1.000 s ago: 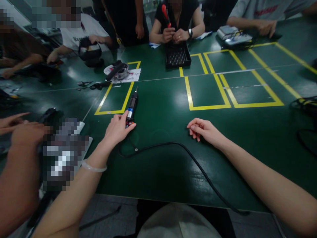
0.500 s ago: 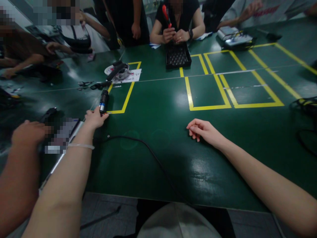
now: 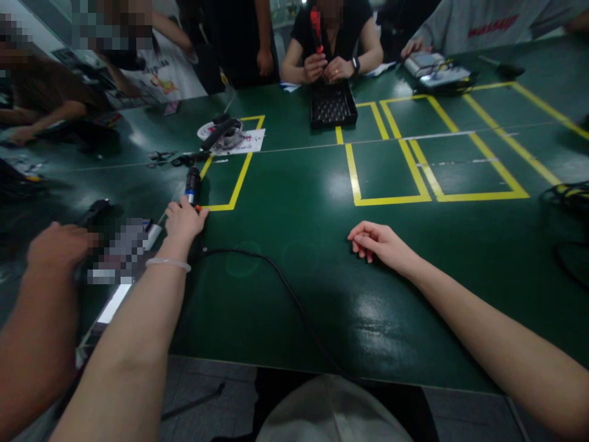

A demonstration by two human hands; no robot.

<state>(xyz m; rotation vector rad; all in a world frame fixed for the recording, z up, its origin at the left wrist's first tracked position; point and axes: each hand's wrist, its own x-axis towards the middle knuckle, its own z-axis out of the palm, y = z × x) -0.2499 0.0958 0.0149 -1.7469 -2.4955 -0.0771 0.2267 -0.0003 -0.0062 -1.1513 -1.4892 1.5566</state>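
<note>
My left hand (image 3: 185,221) reaches out over the left part of the green table (image 3: 294,294), a pale bracelet (image 3: 168,264) round its wrist. Its fingers and thumb close round the near end of an electric screwdriver (image 3: 193,181), black with a silver and blue band and a bit of orange. The hand hides the rest of that end. My right hand (image 3: 373,239) rests on the table right of centre. Its fingers are loosely curled and slightly apart, with nothing visible in them. A black cable (image 3: 285,285) runs from near my left wrist to the front table edge.
Yellow tape (image 3: 391,201) marks rectangles on the table. A black tray (image 3: 334,107) stands before a person holding a red-handled tool (image 3: 316,31). A tape dispenser (image 3: 225,132) lies back left, an electronic device (image 3: 437,69) back right. Another person's hand (image 3: 59,245) is beside my left arm.
My left hand and forearm have shifted slightly right, staying at the screwdriver. My right hand has not moved. Across the table, a person at the right has lowered a hand to the device.
</note>
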